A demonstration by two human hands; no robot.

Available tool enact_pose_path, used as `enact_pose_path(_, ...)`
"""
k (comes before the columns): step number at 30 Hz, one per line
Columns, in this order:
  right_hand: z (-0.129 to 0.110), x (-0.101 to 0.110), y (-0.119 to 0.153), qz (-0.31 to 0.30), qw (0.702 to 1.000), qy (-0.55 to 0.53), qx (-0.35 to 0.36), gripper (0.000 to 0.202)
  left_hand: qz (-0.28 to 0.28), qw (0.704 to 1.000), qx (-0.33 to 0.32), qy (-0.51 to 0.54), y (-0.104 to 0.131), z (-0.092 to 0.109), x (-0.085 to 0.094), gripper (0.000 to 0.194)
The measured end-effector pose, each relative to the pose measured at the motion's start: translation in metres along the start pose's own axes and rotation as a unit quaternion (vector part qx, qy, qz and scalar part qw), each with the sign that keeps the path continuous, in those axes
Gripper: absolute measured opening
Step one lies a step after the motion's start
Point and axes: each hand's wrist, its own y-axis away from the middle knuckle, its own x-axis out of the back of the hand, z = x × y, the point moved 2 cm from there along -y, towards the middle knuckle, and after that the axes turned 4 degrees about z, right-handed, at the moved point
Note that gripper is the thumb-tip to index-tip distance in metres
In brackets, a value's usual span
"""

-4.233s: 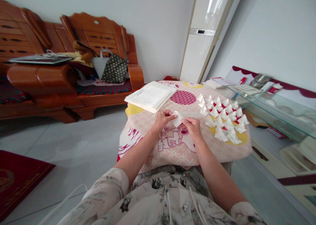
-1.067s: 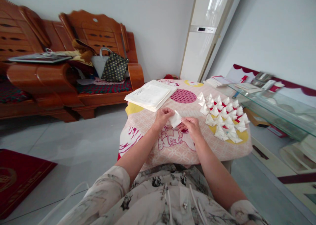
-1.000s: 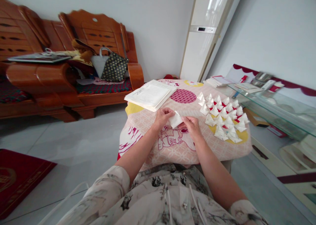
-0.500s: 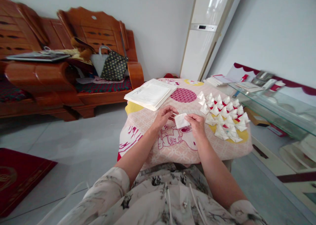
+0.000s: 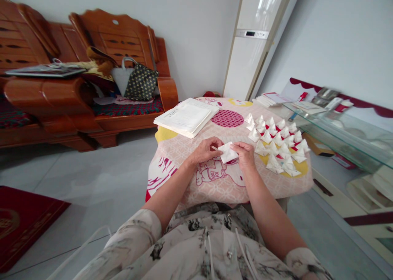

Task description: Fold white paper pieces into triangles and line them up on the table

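A small folded white paper (image 5: 229, 153) is held between my two hands above the near part of the table. My left hand (image 5: 208, 150) pinches its left edge between thumb and fingers. On the other side, my right hand (image 5: 244, 152) grips the upper right edge. Several folded white paper pieces with pointed tips (image 5: 278, 140) stand in rows to the right of my right hand. Beyond my left hand lies a stack of white paper sheets (image 5: 187, 117).
A patterned cloth (image 5: 175, 181) covers the table. Glass shelving (image 5: 340, 128) stands close on the right, with papers (image 5: 272, 99) near its corner. Wooden seats (image 5: 123, 124) holding bags are at the back left. A red box (image 5: 27, 222) lies on the floor.
My left hand has closed in on the paper and now pinches its left edge; before, its fingers were slightly apart from it. The paper has tilted a little.
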Motion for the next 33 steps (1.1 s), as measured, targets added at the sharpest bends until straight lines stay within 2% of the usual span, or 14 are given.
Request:
enact_pose_path(7,0.001,-0.001,0.000,-0.002,1.000,0.017,-0.002,0.015,-0.021,0.997,-0.012,-0.069,-0.003,-0.005,0.003,0.022)
enact_pose_path(12,0.006,0.001,-0.003,-0.007,0.999,0.039,0.021,0.017,0.000,0.992,-0.029,-0.123,-0.004,-0.003,0.005,0.021)
enact_pose_path(20,0.005,0.001,-0.003,-0.008,0.998,0.028,0.060,0.022,0.020,0.997,0.065,-0.030,-0.006,-0.004,0.000,0.032)
enact_pose_path(25,0.005,0.000,-0.002,0.004,0.998,0.008,0.055,0.021,0.040,0.992,0.107,0.050,-0.008,-0.011,0.001,0.032)
enact_pose_path(33,0.007,-0.002,-0.003,0.016,0.999,-0.011,0.034,0.020,0.061,0.985,0.145,0.074,-0.008,-0.015,-0.002,0.034)
